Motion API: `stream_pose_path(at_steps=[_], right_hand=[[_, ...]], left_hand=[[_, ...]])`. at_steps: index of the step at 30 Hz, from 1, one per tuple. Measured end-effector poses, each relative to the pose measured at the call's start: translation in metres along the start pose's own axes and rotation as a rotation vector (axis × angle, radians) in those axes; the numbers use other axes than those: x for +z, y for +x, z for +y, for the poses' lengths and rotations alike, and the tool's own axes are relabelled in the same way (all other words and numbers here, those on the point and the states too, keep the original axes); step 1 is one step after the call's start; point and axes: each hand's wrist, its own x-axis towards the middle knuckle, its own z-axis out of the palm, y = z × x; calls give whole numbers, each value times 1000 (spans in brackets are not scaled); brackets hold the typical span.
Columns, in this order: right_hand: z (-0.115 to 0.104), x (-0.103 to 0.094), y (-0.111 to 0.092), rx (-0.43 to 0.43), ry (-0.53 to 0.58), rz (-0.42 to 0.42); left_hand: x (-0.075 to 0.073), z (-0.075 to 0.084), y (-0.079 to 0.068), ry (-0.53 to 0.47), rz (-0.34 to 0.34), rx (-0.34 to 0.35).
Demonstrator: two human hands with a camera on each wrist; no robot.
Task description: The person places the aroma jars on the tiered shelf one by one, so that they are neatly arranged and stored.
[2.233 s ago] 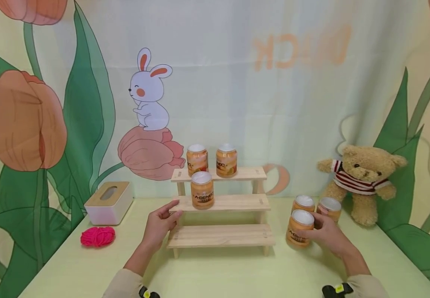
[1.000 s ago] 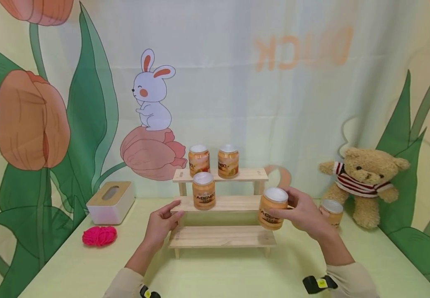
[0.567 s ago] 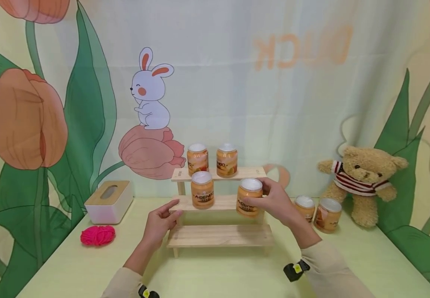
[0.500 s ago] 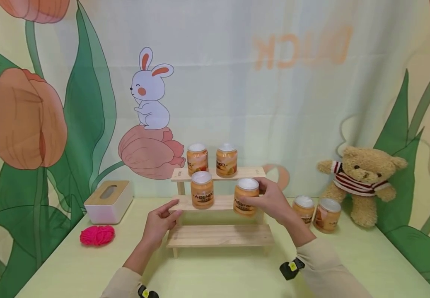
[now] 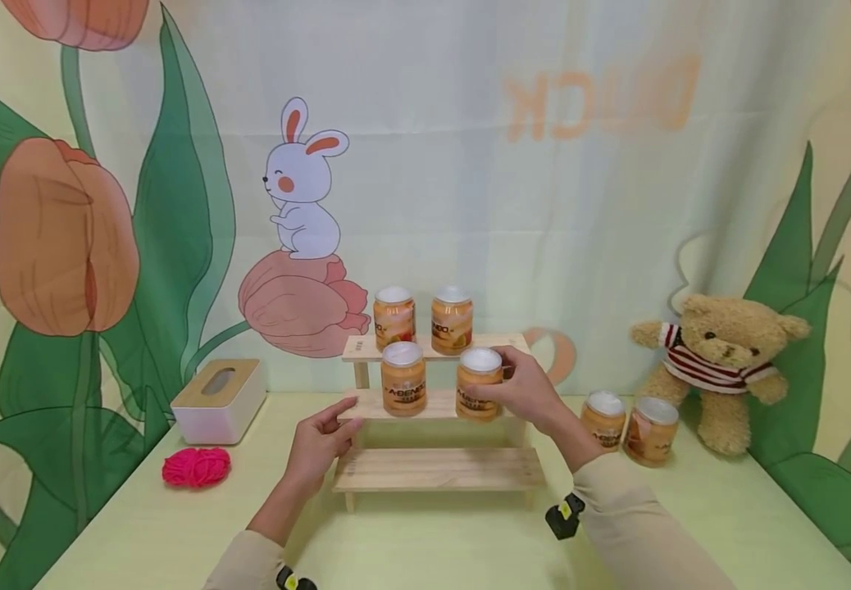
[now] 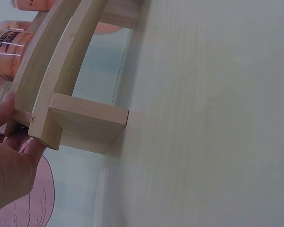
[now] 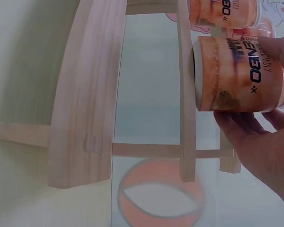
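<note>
A three-tier wooden shelf (image 5: pixel 440 469) stands in the middle of the table. My left hand (image 5: pixel 320 443) pinches the left end of its middle tier, thumb and fingers on either side of the board in the left wrist view. My right hand (image 5: pixel 531 388) grips an orange-labelled jar (image 5: pixel 479 385) with a white lid, thumb across its front. That jar is upright at the middle tier, its base right at the board in the right wrist view. To its left on the same tier stands a matching jar (image 5: pixel 403 379). Two more, a left jar (image 5: pixel 394 319) and a right jar (image 5: pixel 452 321), occupy the top tier.
On the table at right stand two similar jars, one (image 5: pixel 603 421) beside the other (image 5: pixel 650 432). Behind them sits a teddy bear (image 5: pixel 721 360) in a striped shirt. At left are a tissue box (image 5: pixel 217 401) and a pink yarn bundle (image 5: pixel 197 468). A printed curtain hangs behind.
My right hand has lifted a jar from the group at right and carried it left to the shelf's middle tier. My left hand has stayed at the shelf's left end.
</note>
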Motion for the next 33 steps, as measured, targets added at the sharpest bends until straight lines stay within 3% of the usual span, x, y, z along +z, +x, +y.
stream_pose_path(at_steps=[16,33], right_hand=[[-6,4,11,41,-96,41],[0,5,6,19,-34,43]], left_hand=[[1,1,1,28,2,-5],[0,0,0,21,-6,-7]])
